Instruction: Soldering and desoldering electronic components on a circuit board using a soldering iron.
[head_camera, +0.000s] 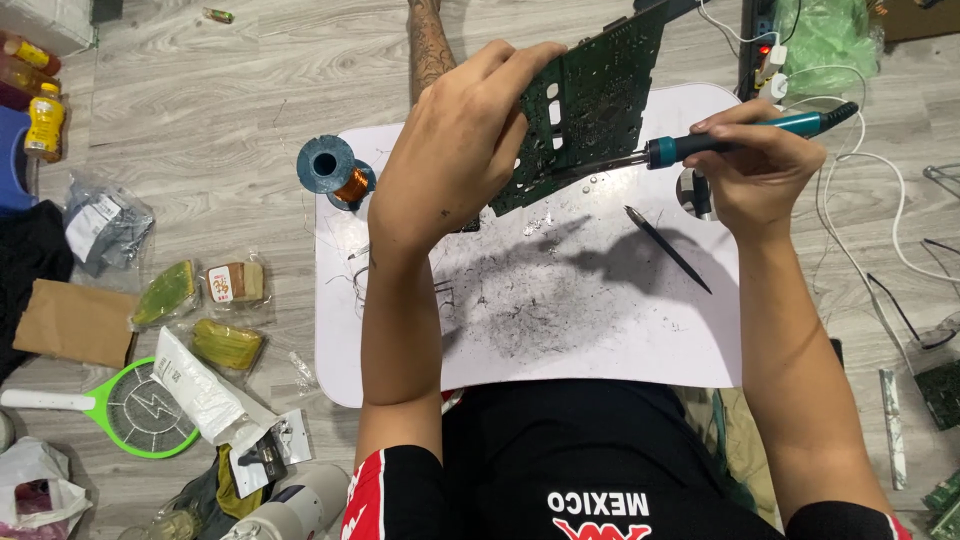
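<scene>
The left hand (455, 150) is gripping a green circuit board (590, 105), tilted up above the white lap table (600, 330), fingers curled over its edge. The right hand (760, 165) is pinching a teal-handled soldering iron (740, 140), its tip seemingly touching the board's lower edge. A copper wire spool (335, 170) is sitting by the left wrist, and a dark pen-like tool (668, 250) is lying on the table.

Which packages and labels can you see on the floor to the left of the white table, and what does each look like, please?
Grey foil bag: upper left floor, crumpled, white label.
Clear snack packs: beside the table, three, green and brown contents.
Brown paper bag: far left, flat.
White pouch: overlapping the green racket-shaped swatter, long, printed.
Yellow bottles: top left corner, upright.
</scene>
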